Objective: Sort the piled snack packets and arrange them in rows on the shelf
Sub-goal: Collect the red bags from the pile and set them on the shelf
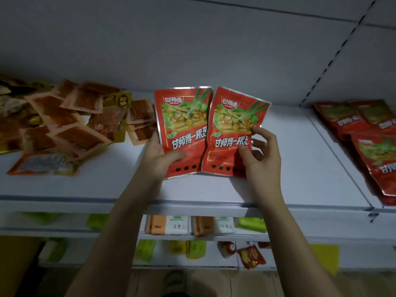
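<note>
Head view of the sorting step, seen from in front of a white shelf (300, 168). Two matching red snack packets are held side by side over the middle of the shelf, printed faces toward the camera and tops pointing to the back wall. The left hand (158, 153) grips the left red packet (184, 125), thumb across its lower front and fingers behind its left edge. The right hand (260, 155) grips the right red packet (233, 133), thumb on the lower front and fingertips curled over its right edge. The inner edges of the two packets touch or slightly overlap; their lower ends lie at or just above the shelf surface, and contact cannot be told.

To the left, an unsorted pile of orange and gold packets (64, 125) covers the shelf, its nearest pieces just beside the left red packet. To the right, beyond a shelf joint, a row of like red packets (364, 129) lies overlapped. Lower shelves (192, 236) carry other goods, blurred.

Judged step: like packets have been picked out and are being paired for placing. The next move appears to call for setting both down squarely, edges aligned, starting or extending a row, well clear of the pile so that sorted and unsorted stock stay apart.
</note>
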`<state>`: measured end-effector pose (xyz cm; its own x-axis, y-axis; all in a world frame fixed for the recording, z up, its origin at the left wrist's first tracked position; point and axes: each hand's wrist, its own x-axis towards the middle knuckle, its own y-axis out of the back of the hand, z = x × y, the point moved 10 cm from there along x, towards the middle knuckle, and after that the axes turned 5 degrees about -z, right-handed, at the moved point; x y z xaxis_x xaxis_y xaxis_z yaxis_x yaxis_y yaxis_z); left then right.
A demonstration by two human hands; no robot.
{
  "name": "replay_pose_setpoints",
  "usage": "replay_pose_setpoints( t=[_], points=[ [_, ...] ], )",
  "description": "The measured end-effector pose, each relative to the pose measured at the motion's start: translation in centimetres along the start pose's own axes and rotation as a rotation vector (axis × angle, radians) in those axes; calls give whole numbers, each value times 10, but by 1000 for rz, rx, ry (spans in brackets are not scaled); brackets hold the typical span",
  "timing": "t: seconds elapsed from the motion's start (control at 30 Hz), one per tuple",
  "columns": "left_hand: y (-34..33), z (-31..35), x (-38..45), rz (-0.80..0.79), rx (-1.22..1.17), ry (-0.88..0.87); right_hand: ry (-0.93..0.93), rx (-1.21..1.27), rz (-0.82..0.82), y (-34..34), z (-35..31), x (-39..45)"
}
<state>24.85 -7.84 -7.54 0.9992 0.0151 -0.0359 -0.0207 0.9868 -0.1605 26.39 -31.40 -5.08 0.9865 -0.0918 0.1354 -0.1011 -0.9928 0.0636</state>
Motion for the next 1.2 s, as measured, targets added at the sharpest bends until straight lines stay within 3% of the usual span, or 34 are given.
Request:
replay_pose_setpoints(
  t=[0.13, 0.33, 0.5, 0.63, 0.73, 0.83, 1.1, 1.2],
  points=[
    [0, 13, 1, 99, 97, -17, -44, 43, -49, 3, 1, 8],
    [-41, 30, 18, 233, -37, -83, 70, 7, -74, 54, -35, 43],
    [-155, 42, 42, 252, -129, -160, 143, -4, -30, 163, -62, 69],
    [-253, 44, 72, 202, -103, -179, 93, -12, 43, 277, -69, 96],
    [-318, 37, 90, 115, -76, -134, 37, -60, 124, 351, -71, 128],
    [-366, 24, 111, 81, -62, -87, -8, -201, 105, 396, -67, 174],
    [-444, -23, 143, 29, 193, 90, -163, -490, 20, 446, 1, 244],
    [-441, -34, 151, 82, 472, 119, -179, -654, -42, 451, 10, 251]
  ],
)
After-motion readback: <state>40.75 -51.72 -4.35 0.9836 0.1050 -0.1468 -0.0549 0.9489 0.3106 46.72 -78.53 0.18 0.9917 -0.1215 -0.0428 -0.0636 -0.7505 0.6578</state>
